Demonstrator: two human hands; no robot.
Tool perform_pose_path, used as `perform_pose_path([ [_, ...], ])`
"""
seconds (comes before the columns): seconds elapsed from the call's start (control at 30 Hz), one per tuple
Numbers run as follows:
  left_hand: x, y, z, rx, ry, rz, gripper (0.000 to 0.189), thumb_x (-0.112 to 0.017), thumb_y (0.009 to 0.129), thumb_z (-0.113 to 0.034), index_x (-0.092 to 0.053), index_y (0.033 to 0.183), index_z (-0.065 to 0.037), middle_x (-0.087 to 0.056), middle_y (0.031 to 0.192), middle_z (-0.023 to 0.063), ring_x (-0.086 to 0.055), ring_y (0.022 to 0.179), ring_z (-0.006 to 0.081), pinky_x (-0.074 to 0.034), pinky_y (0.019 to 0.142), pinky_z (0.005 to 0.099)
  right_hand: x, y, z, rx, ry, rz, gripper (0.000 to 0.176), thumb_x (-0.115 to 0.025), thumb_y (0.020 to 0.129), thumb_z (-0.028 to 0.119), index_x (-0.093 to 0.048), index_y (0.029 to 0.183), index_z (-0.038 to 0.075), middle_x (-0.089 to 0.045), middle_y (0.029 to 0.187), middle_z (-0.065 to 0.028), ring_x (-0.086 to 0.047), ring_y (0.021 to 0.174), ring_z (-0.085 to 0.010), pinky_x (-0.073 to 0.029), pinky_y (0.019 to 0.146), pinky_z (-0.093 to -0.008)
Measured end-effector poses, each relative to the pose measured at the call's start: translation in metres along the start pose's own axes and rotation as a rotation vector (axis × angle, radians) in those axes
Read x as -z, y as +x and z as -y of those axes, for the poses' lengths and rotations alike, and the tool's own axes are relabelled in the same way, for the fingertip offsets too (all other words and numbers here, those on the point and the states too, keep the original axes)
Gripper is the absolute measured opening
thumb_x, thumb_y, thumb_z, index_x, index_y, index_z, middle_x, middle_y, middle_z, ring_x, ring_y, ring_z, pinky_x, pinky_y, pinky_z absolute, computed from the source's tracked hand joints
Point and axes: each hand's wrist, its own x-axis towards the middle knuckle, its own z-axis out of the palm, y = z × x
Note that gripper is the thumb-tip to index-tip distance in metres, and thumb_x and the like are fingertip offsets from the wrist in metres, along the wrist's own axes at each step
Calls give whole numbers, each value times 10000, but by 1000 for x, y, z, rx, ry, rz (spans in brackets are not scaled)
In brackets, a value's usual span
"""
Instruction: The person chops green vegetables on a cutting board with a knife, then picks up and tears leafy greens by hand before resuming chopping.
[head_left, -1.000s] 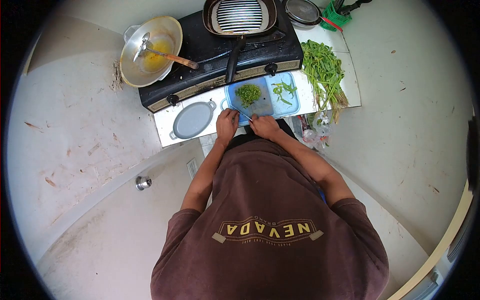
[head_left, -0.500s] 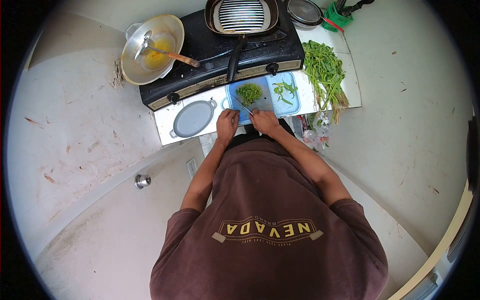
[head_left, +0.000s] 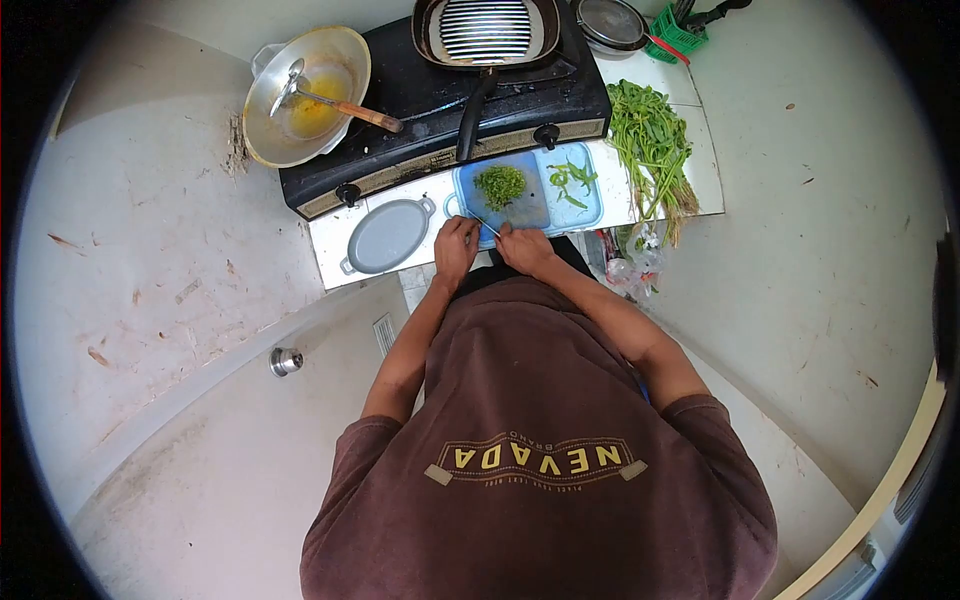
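A blue cutting board (head_left: 530,167) lies on the counter in front of me, with a heap of finely chopped greens (head_left: 500,186) on its left half. Longer green pieces (head_left: 572,178) are scattered on its lighter right half. My right hand (head_left: 524,249) is closed around a knife (head_left: 484,224), whose thin blade slants up and left toward my other hand. At the board's near left corner, the fingers of my left hand (head_left: 457,243) are bent and drawn together. Whatever they pinch is hidden or too small to see.
Behind the board stands a black stove (head_left: 420,125) bearing a grill pan (head_left: 486,62) and a wok (head_left: 262,140) with a ladle (head_left: 350,110). A grey oval plate (head_left: 388,237) sits left, leafy greens (head_left: 645,130) right. A green basket (head_left: 680,35) holds utensils at the back.
My right hand and the knife have shifted slightly left and toward me, bringing the blade nearer the board's near edge. My left hand stays almost in place.
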Motion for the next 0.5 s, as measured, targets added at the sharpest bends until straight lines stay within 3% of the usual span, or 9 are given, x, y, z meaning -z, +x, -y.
perform_pose_path([
  [0.23,3,2,-5,71,-7,19,80,-707,873,-86,-742,924,-36,-662,872,125,-643,858,338,-511,780,438,9,-7,0,-24,-25,10,382,-487,1034,334,-599,973,-26,-709,722,-217,-721,689,-400,-575,636,-503],
  [0.5,5,2,-1,-45,40,18,81,-706,874,-91,-746,937,-60,-660,878,101,-641,860,321,-504,796,430,20,-5,4,-43,12,22,375,-491,1028,330,-603,954,-20,-710,732,-224,-719,698,-409,-574,646,-512],
])
